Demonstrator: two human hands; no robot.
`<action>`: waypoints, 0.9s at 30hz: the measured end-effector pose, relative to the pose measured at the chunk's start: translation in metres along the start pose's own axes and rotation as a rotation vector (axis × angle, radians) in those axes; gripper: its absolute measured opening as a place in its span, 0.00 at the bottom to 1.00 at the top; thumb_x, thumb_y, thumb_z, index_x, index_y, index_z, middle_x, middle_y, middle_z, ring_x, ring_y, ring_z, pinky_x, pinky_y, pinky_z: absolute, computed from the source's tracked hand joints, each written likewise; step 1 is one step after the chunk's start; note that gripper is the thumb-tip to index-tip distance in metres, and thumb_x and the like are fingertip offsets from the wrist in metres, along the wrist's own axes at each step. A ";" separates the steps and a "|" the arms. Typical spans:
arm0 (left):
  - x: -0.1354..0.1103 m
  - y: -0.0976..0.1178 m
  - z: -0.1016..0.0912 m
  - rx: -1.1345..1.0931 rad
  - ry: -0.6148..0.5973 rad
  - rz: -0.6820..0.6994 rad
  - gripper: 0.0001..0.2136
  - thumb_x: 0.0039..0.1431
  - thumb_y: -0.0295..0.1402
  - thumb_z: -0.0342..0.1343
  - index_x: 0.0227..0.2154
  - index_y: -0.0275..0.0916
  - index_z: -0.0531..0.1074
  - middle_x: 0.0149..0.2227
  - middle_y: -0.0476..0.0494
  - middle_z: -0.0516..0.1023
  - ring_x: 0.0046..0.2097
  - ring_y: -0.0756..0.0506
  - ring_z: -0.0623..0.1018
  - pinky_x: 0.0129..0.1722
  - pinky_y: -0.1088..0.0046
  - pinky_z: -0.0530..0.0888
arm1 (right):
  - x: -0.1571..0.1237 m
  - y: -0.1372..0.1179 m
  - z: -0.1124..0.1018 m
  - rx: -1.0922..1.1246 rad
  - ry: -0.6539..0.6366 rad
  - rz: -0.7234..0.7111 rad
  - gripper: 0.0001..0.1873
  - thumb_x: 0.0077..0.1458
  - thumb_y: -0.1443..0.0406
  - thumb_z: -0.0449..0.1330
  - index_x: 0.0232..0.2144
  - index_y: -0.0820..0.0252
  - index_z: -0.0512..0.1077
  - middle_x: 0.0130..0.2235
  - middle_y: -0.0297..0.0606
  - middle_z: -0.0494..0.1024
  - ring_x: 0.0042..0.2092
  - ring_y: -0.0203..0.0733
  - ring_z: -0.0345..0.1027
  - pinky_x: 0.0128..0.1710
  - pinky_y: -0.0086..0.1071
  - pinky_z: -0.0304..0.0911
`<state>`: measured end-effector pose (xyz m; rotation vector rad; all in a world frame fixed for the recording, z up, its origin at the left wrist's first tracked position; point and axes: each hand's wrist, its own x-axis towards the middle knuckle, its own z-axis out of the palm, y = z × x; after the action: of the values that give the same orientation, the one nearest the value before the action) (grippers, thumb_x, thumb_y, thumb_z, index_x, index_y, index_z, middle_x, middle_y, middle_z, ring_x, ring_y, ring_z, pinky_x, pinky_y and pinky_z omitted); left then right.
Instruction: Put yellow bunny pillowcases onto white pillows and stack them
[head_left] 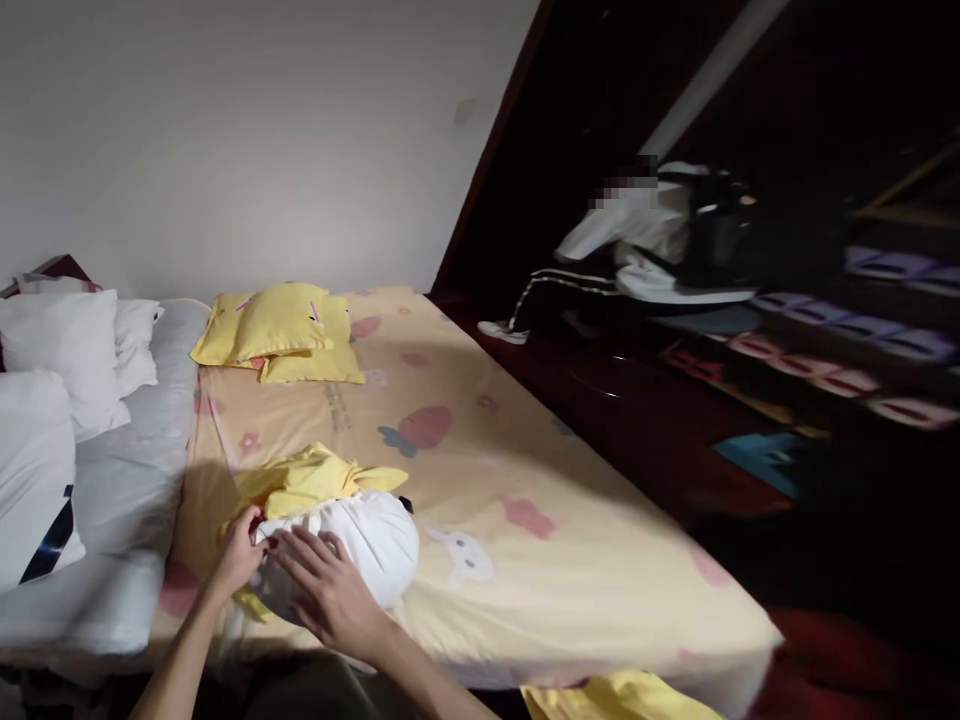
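In front of me on the bed lies a white pillow (pixel 379 545), bunched up, with a yellow pillowcase (pixel 304 485) gathered around its far side. My left hand (pixel 241 552) is closed in a pinch at the left edge, where the yellow cloth meets the white pillow. Just what cloth sits between those fingertips is partly hidden. My right hand (pixel 334 590) rests on the near side of the white pillow, its fingers stretched out over the surface.
Two yellow pillows (pixel 281 325) lie stacked near the wall. White pillows (pixel 56 350) sit on a grey mattress (pixel 142 480) at left. More yellow cloth (pixel 622 697) is at the bed's front edge. Beyond the bed, a person (pixel 637 235) sits near shelves holding slippers (pixel 840 375).
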<state>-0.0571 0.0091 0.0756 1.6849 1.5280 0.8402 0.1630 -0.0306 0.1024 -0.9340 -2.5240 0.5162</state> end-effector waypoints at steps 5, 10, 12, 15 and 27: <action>-0.009 0.003 -0.004 0.089 0.106 0.037 0.07 0.49 0.30 0.54 0.33 0.39 0.72 0.34 0.45 0.75 0.38 0.44 0.75 0.41 0.66 0.72 | 0.012 0.002 0.020 0.046 -0.053 0.053 0.38 0.57 0.59 0.57 0.67 0.59 0.54 0.68 0.50 0.56 0.69 0.54 0.47 0.63 0.53 0.48; -0.008 0.005 -0.018 0.017 0.062 0.080 0.15 0.62 0.40 0.47 0.29 0.38 0.75 0.33 0.43 0.76 0.38 0.45 0.76 0.41 0.68 0.73 | 0.006 0.011 0.012 0.068 0.013 -0.016 0.31 0.61 0.53 0.53 0.62 0.59 0.63 0.65 0.52 0.63 0.66 0.54 0.54 0.60 0.52 0.52; -0.004 0.002 -0.015 -0.004 0.030 0.060 0.13 0.61 0.38 0.47 0.32 0.38 0.75 0.33 0.44 0.77 0.37 0.46 0.77 0.39 0.70 0.74 | 0.005 0.012 0.009 0.063 0.040 -0.025 0.29 0.61 0.53 0.53 0.61 0.59 0.64 0.63 0.52 0.66 0.65 0.54 0.56 0.60 0.51 0.53; 0.001 -0.002 -0.007 0.041 0.025 0.076 0.09 0.54 0.33 0.52 0.35 0.39 0.74 0.35 0.46 0.77 0.38 0.47 0.77 0.40 0.71 0.73 | 0.004 0.013 0.010 0.062 0.046 -0.048 0.29 0.60 0.55 0.54 0.60 0.59 0.65 0.62 0.52 0.68 0.64 0.53 0.59 0.60 0.51 0.53; -0.012 0.002 0.019 0.287 0.378 0.112 0.14 0.53 0.25 0.49 0.16 0.42 0.54 0.22 0.52 0.60 0.28 0.49 0.63 0.31 0.73 0.63 | 0.015 0.022 0.027 0.012 -0.017 -0.010 0.34 0.61 0.57 0.54 0.67 0.59 0.55 0.66 0.49 0.61 0.67 0.52 0.51 0.62 0.51 0.49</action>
<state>-0.0417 -0.0043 0.0667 1.9098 1.8954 1.0878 0.1512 -0.0102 0.0723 -0.9162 -2.5361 0.5379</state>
